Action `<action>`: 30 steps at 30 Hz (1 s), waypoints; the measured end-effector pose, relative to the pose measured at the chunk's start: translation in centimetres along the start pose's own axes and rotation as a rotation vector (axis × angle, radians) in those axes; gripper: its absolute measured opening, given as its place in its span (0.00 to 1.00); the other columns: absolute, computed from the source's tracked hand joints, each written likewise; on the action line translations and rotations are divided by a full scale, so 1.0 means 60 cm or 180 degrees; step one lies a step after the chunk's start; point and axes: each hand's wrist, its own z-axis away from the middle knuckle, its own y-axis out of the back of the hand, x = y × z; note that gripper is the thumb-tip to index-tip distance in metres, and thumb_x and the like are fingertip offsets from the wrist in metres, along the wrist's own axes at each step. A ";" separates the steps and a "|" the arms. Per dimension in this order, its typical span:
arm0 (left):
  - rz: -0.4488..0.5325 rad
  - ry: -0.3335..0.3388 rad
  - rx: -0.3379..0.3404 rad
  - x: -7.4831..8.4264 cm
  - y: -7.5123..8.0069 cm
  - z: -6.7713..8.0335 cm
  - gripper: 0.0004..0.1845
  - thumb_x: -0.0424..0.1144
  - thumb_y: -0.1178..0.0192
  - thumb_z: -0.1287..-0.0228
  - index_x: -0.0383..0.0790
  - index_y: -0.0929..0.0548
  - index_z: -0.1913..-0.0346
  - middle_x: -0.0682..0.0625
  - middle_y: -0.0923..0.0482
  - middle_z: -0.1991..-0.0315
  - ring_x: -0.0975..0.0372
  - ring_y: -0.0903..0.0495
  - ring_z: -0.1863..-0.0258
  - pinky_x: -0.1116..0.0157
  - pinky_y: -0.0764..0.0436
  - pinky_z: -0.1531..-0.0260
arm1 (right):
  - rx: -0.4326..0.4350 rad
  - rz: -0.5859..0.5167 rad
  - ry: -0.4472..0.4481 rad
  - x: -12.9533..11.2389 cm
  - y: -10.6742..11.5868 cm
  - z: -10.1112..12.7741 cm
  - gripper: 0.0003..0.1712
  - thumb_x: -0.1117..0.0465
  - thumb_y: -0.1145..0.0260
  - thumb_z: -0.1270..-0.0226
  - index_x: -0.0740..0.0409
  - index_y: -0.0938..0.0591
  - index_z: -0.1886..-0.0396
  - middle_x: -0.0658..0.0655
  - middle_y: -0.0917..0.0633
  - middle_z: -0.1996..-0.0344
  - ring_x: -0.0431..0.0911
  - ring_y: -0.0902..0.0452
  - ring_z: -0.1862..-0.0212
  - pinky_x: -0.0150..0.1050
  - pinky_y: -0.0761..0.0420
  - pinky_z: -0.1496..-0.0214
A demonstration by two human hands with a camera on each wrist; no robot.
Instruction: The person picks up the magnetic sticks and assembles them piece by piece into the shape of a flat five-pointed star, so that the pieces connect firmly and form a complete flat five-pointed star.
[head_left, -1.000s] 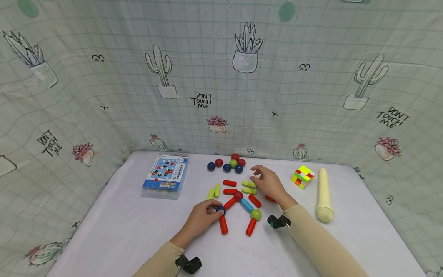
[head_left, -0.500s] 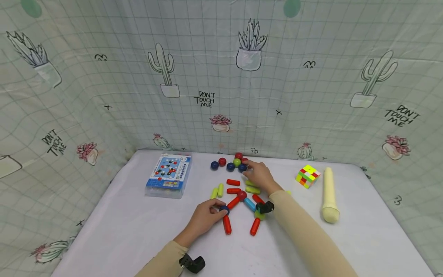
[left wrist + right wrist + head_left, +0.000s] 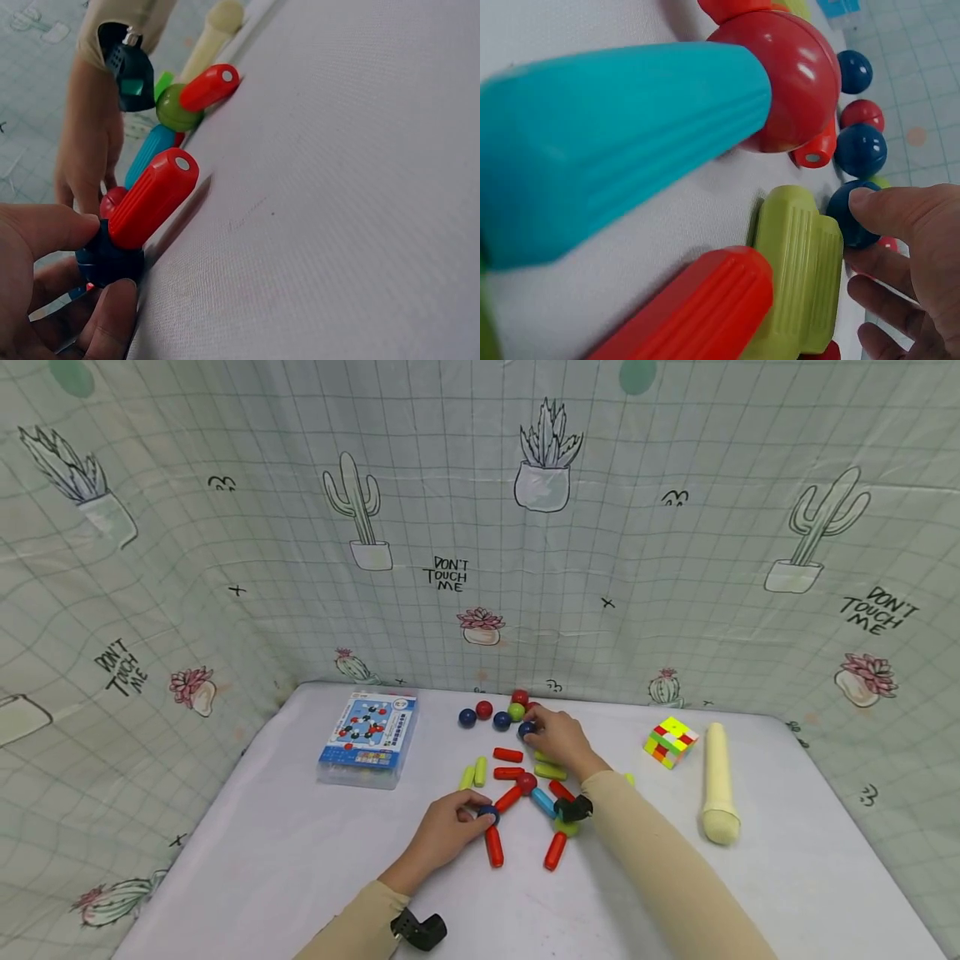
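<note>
You wore a long-sleeved top in a pale tan, almost sand colour, and both sleeves ran close-fitting down to the wrists, smooth and without print or buttons. Your left hand (image 3: 442, 835) and right hand (image 3: 562, 742) were bare, with no rings or gloves. On each wrist sat a small black camera unit: the left wrist camera (image 3: 420, 932) blocky and angled, the right wrist camera (image 3: 573, 810) with a dark greenish lens face in the left wrist view.
</note>
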 end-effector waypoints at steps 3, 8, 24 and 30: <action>-0.0013 0.0010 0.0018 0.001 0.001 0.000 0.12 0.40 0.31 0.34 0.41 0.14 0.51 0.54 0.26 0.72 0.63 0.29 0.73 0.71 0.32 0.77 | -0.0017 -0.0105 -0.0045 0.001 0.008 0.007 0.18 0.57 0.30 0.30 0.52 0.19 0.43 0.61 0.14 0.48 0.57 0.21 0.47 0.55 0.25 0.41; -0.0053 0.0022 0.0020 0.000 -0.001 -0.001 0.12 0.41 0.31 0.34 0.41 0.14 0.51 0.54 0.26 0.71 0.62 0.29 0.73 0.71 0.32 0.76 | -0.0072 -0.0207 -0.0105 0.004 0.019 0.028 0.20 0.56 0.30 0.30 0.52 0.20 0.41 0.61 0.15 0.48 0.57 0.21 0.46 0.55 0.23 0.41; -0.0081 0.0078 0.0041 0.001 -0.005 0.000 0.12 0.41 0.31 0.34 0.42 0.13 0.51 0.54 0.25 0.71 0.61 0.28 0.72 0.70 0.31 0.75 | 0.0158 -0.0353 0.0434 -0.014 0.024 0.172 0.19 0.56 0.26 0.35 0.49 0.16 0.44 0.50 0.13 0.56 0.51 0.21 0.49 0.52 0.21 0.45; -0.0125 0.0060 0.0037 0.002 -0.004 0.001 0.12 0.42 0.31 0.33 0.42 0.13 0.50 0.54 0.24 0.70 0.62 0.28 0.72 0.71 0.30 0.75 | 0.0052 -0.0320 0.0659 -0.031 0.005 0.227 0.19 0.57 0.23 0.39 0.46 0.14 0.47 0.44 0.15 0.57 0.45 0.22 0.52 0.45 0.19 0.50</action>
